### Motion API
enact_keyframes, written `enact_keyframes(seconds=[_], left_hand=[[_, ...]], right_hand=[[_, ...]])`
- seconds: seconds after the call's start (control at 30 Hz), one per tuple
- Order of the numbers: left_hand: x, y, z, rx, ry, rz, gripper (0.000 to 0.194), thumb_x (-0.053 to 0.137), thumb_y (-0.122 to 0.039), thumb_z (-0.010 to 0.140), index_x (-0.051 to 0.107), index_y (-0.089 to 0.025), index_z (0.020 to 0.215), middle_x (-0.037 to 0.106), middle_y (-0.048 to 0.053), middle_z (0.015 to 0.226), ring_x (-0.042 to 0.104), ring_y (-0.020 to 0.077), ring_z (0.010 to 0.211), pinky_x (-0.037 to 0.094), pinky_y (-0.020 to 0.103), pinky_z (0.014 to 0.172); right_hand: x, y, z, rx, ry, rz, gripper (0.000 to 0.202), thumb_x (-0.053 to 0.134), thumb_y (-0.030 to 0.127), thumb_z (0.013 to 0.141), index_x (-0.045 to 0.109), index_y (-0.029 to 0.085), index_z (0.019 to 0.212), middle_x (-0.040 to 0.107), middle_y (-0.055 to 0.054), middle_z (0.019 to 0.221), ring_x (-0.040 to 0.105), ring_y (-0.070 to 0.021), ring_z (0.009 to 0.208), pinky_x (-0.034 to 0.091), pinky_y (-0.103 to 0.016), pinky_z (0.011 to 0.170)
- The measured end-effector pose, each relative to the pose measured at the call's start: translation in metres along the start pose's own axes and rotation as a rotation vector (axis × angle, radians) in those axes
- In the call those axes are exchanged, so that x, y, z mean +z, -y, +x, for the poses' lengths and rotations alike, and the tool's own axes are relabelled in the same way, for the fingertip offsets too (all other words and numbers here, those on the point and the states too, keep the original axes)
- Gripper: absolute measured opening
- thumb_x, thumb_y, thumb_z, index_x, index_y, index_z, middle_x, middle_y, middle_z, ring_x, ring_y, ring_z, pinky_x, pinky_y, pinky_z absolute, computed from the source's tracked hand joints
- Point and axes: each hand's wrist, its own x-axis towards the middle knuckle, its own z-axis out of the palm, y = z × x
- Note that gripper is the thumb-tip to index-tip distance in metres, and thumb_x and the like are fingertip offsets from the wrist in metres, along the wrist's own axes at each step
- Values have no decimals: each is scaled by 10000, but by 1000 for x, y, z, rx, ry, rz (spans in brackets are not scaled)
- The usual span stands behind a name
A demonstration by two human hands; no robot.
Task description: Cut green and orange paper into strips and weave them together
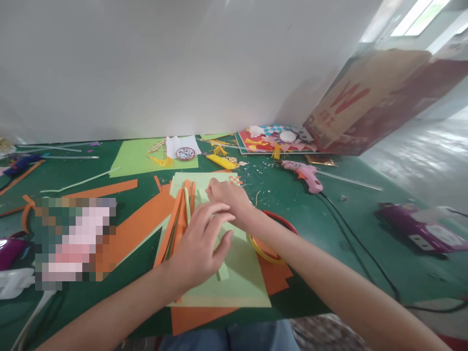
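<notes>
My left hand (201,243) is over the paper, fingers apart and loosely bent, with nothing between them. Several narrow orange paper strips (171,234) and a pale green strip (187,202) lie beside and partly under it. Just beyond, my right hand (232,197) rests low over a sheet of light green paper (241,282), its fingers curled down. Whatever those fingers hold is hidden behind the hand. A light green paper strip (222,263) lies on the sheet between my arms. Red and yellow rings (280,258) sit partly under my right forearm.
A pink glue gun (305,175) with a black cord lies right of my hands. Behind are a yellow utility knife (221,161), a green sheet (139,156) and tassels. Orange paper (139,224) and a blurred-out device (76,239) lie left; a paper bag (343,102) leans at back right.
</notes>
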Motion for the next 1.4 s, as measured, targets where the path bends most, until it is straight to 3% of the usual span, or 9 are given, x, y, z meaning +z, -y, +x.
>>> enact_keyframes(seconds=[0.3,0.5,0.7,0.77,0.87,1.0,1.13,1.27,1.4], left_hand=[[-5,16,2,-64,-53,66,262,444,-198,916,469,-190,1177,528,108,1186,473,234,1186,412,420,997],[-6,24,1,-119,1,76,262,426,-256,932,464,-178,1179,549,105,1160,501,228,1133,436,418,964],[1,28,-4,-113,143,238,287,386,-285,944,496,-164,1179,578,116,1171,528,244,1134,480,408,914],[5,30,-8,-99,214,340,361,386,-341,944,492,-135,1221,534,151,1273,469,282,1225,447,451,964],[11,34,-14,-104,337,434,540,370,-450,937,441,-66,1309,415,202,1408,376,320,1314,390,480,1029],[14,39,-18,-134,501,474,612,331,-483,942,433,-24,1334,392,213,1423,362,315,1328,360,472,1063],[14,38,-19,-122,512,509,591,342,-462,945,452,-20,1322,403,205,1414,370,299,1325,353,453,1071],[13,36,-19,-123,500,538,575,354,-441,945,469,-10,1309,424,200,1399,390,296,1313,373,435,1060],[13,36,-21,-104,485,579,594,357,-466,940,488,-11,1299,440,192,1387,412,297,1298,398,410,1045]], right_hand=[[5,-5,-12,-191,-123,256,235,428,91,780,499,156,994,650,-42,806,559,-162,672,286,-242,545],[6,-7,-21,-96,-163,336,232,365,105,849,500,167,1028,630,-21,703,533,-157,610,264,-242,541],[5,-32,-52,-34,-142,83,137,417,235,905,547,202,935,635,-31,752,571,-172,632,289,-255,535],[9,-50,-68,-52,-171,-60,111,455,197,876,562,188,847,631,-61,828,595,-206,762,351,-273,591],[23,-76,-88,-73,-214,-225,119,551,221,819,590,159,913,609,-101,865,580,-267,828,421,-337,654],[46,-96,-95,-168,-376,-195,184,482,205,848,576,146,994,599,-116,887,579,-249,811,466,-364,694],[58,-99,-90,-156,-523,-86,224,474,210,804,554,162,1008,597,-78,840,595,-224,763,489,-345,679],[49,-94,-89,-54,-596,-45,268,456,234,766,542,180,1014,612,-81,875,607,-208,667,475,-323,579],[21,-88,-70,-96,-629,35,279,445,251,757,532,235,1022,628,-65,863,612,-218,687,475,-328,583]])
